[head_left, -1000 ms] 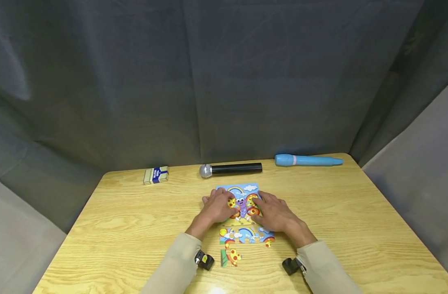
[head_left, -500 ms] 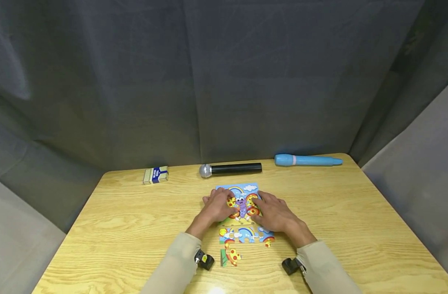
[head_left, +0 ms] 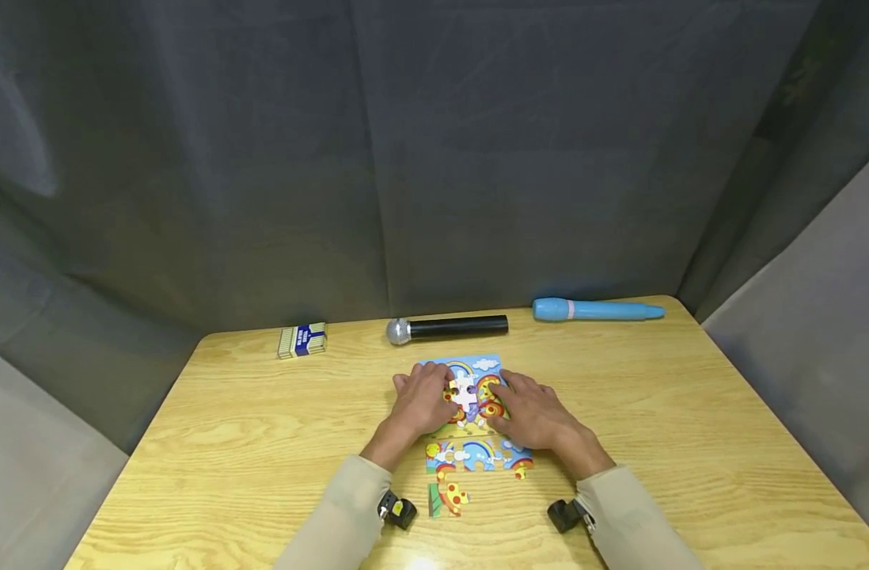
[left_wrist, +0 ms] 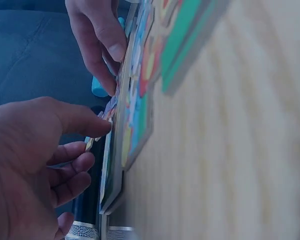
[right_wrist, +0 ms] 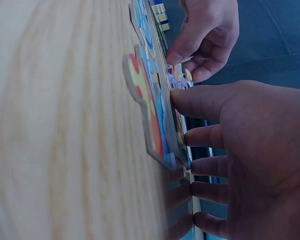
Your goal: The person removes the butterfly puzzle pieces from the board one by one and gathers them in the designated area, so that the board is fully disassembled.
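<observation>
A butterfly jigsaw puzzle (head_left: pixel 486 366) lies in its tray on the wooden table, in the middle of the head view. My left hand (head_left: pixel 422 400) pinches a puzzle piece (head_left: pixel 463 391) at the puzzle's centre; that piece is tilted up and shines white with glare. In the left wrist view the piece (left_wrist: pixel 89 144) shows by the fingertips. My right hand (head_left: pixel 534 408) rests on the puzzle's right side, thumb at the near edge and fingers along the right edge. Just below lie joined loose pieces (head_left: pixel 477 454) with sky and rainbow, and another piece group (head_left: pixel 446 500) with a yellow, red-spotted wing.
Behind the puzzle lies a black microphone (head_left: pixel 457 327). A blue microphone-shaped thing (head_left: pixel 598 310) is at the back right. A pack of thin sticks with a blue band (head_left: pixel 302 340) sits at the back left. Dark cloth (head_left: pixel 434 158) hangs behind the table (head_left: pixel 249 443).
The centre piece, flat in the puzzle before, now tilts up in my left fingers and catches the light. My right hand has stayed where it was.
</observation>
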`<action>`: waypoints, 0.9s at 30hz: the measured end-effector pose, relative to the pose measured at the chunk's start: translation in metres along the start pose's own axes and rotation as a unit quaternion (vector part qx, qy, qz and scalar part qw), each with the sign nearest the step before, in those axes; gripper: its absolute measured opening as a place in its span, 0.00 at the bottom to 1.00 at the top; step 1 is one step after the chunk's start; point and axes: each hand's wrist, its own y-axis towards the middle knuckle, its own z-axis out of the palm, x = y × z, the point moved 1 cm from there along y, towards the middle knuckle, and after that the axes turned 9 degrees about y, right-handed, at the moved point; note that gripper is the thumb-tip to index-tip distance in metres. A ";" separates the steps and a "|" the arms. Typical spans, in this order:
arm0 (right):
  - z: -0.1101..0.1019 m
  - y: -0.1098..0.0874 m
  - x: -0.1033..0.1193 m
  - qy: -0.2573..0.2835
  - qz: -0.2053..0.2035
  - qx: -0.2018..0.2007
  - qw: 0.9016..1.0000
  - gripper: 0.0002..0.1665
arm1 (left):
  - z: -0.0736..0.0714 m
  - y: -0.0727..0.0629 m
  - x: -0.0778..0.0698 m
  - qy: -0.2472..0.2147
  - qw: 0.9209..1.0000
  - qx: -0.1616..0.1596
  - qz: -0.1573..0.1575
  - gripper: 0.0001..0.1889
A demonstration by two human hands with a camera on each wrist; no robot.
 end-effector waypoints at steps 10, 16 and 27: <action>-0.002 0.001 0.000 0.002 -0.001 -0.001 1.000 0.35 | -0.007 -0.015 -0.003 -0.006 1.000 -0.012 0.017 0.22; -0.002 0.000 0.001 0.003 -0.003 -0.002 1.000 0.35 | -0.012 -0.033 -0.005 -0.018 0.999 -0.005 0.033 0.22; -0.002 0.000 0.001 0.001 -0.007 -0.006 1.000 0.35 | -0.017 -0.056 -0.010 0.004 0.998 -0.004 0.055 0.21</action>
